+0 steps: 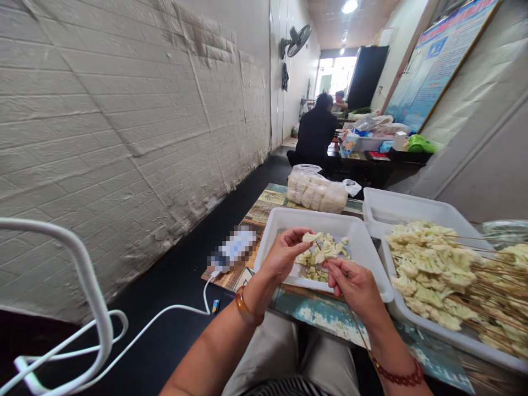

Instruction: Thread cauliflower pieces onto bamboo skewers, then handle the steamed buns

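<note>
Above a white plastic tub [270, 234], my left hand [284, 254] pinches a pale cauliflower floret [312, 237] between thumb and fingers. Close by on the right, my right hand [350, 278] is closed on a thin wooden skewer [359, 329], whose long end runs down past the wrist. Another floret [328, 252] sits at the skewer's upper end, just beyond my right fingertips. Loose cauliflower pieces [317, 273] lie on the bottom of the tub beneath both hands.
A second white tub [396, 308] on the right holds a heap of skewered cauliflower [433, 269]. Behind stands a plastic bag of pale rolls [315, 192]. A blurred phone-like object [235, 247] with a white cable [165, 309] lies left. A person in black [315, 132] sits farther back.
</note>
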A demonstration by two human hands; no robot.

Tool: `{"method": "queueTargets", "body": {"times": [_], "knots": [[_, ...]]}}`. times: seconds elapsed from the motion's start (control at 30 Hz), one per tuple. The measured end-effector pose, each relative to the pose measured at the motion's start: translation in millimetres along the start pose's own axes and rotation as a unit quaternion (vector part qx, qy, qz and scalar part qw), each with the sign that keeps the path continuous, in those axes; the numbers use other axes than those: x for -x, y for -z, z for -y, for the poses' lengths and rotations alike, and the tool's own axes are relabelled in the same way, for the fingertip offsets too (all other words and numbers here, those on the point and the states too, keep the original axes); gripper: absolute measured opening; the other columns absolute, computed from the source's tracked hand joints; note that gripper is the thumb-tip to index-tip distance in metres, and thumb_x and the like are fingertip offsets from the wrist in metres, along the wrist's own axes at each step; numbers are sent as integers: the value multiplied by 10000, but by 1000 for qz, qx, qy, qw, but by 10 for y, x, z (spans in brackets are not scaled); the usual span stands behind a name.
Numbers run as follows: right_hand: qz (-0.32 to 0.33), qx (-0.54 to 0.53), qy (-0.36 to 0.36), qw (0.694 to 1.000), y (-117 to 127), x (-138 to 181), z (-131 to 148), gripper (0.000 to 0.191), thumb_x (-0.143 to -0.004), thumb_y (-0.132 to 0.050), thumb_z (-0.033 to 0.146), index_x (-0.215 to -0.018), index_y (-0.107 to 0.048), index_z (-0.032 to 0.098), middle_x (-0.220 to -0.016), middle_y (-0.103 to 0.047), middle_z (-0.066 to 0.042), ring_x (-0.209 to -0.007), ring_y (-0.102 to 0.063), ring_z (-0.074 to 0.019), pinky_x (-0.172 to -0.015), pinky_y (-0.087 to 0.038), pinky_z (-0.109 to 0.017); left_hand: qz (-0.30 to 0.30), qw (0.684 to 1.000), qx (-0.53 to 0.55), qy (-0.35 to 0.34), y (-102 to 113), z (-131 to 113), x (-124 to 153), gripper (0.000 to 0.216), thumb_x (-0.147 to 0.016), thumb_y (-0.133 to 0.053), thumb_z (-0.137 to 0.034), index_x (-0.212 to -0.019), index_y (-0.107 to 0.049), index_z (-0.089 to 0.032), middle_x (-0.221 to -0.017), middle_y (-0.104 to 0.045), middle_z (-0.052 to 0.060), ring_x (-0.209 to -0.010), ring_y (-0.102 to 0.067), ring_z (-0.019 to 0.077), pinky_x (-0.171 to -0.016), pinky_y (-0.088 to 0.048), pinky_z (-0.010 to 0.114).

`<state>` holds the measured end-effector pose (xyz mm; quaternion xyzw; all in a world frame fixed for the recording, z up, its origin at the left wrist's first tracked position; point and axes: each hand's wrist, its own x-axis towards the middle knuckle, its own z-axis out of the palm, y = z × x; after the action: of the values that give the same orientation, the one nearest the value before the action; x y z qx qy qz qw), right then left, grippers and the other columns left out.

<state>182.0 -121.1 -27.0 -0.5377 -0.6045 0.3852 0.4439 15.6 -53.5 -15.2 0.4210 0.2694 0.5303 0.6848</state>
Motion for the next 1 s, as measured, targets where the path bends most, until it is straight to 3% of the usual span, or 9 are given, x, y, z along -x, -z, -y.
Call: {"method": "queueTargets", "body": {"times": [0.47, 1.0], "knots": [[-17, -37, -20, 999, -23, -1, -13, 399, -857, -554, 536, -884, -679, 158, -555, -572, 23, -420, -493, -100, -432, -373, -223, 9, 1000, -19, -20, -3, -2, 15, 316, -625, -830, -238, -902, -704, -157, -933, -704, 55, -855, -619, 149, -805, -444, 267], [-36, 16, -20, 999, -58, -14, -15, 372, -870, -517, 504, -763, -644, 172, -546, -576, 21, -411, -508, -104, -441, -376, -218, -6, 990, -120, -71, -44, 46, 23, 280, -680, -759, -205, -938, -675, -134, -870, -672, 46, -779, -596, 131, -720, -453, 239]]}}
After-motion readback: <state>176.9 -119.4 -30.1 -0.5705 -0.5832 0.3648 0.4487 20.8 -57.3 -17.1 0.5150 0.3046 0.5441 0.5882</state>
